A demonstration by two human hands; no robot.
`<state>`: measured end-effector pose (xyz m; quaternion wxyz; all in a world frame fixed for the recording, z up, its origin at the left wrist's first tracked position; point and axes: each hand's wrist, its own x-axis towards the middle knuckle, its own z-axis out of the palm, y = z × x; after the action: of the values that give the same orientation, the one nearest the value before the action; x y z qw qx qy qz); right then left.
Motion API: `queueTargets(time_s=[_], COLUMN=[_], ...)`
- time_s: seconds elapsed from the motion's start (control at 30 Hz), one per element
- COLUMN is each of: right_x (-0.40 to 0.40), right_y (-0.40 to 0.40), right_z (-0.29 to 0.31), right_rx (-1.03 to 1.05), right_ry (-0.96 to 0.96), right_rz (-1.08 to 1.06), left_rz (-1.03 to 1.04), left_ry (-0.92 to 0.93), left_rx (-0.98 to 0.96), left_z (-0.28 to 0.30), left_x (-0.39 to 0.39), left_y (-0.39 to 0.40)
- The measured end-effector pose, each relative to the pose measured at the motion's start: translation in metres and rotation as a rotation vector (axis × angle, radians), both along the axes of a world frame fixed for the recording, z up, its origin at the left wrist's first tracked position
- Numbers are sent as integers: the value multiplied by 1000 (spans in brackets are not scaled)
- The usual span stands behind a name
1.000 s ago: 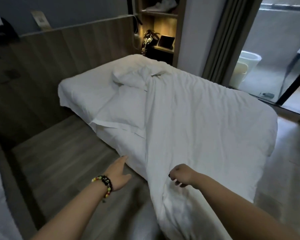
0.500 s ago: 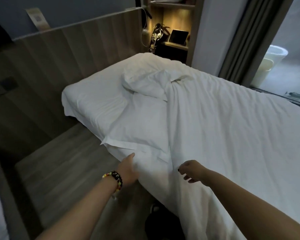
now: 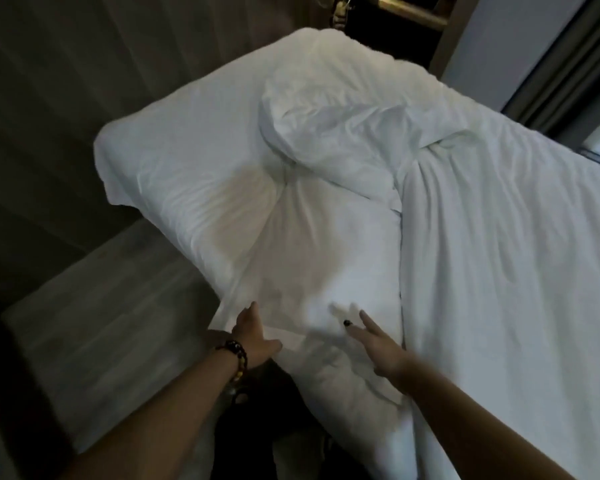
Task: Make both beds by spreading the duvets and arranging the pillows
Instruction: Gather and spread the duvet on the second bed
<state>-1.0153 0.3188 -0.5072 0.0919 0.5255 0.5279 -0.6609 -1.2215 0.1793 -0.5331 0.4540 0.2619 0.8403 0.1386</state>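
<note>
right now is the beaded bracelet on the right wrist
No, the beaded bracelet sits on the wrist of the left hand; the right hand has a bare wrist.

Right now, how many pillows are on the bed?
2. One flat pillow lies near the bed's edge, with the left hand at its near corner. One crumpled pillow sits behind it, near the headboard end. More may hide under the duvet.

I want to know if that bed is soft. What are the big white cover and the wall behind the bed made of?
The duvet looks like matte white woven cloth, probably cotton: it creases finely and bunches into soft folds. The wall panel behind the bed looks like wood or a wood-look laminate, with faint straight grain lines and a dull finish; the dim light leaves it open which.
</note>
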Motion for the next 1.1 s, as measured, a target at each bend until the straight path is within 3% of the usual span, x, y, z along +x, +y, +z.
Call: queueTargets(time_s=[0.07,0.17,0.27,0.4,0.5,0.67,0.83,1.1], right_x=[-15,-36,-54,-68,-70,-74,-71,-12], right_y=[0,0,-2,-11,-18,-35,-49,-44], right_z=[-30,-61,-78,-91,-93,-78,-39,32], right_rx=[47,83,96,151,233,450,838,1231], right_ry=[-36,-114,-174,-242,-322,-409,-486,-191], right_rz=[-30,-50,-30,-29,31,169,349,469], left_rz=[9,13,38,303,369,434,518,735], left_ry=[-13,4,-29,-269,-266,-260,-344,-357], left_rx=[-61,-118,-127,-132,-87,165,315,434], left_z=[-60,-95,-95,-100,-93,-51,26,136], left_x=[-41,-83,-104,-116,-114,-96,-84,-4], left_y=[8,31,56,75,71,65,71,28])
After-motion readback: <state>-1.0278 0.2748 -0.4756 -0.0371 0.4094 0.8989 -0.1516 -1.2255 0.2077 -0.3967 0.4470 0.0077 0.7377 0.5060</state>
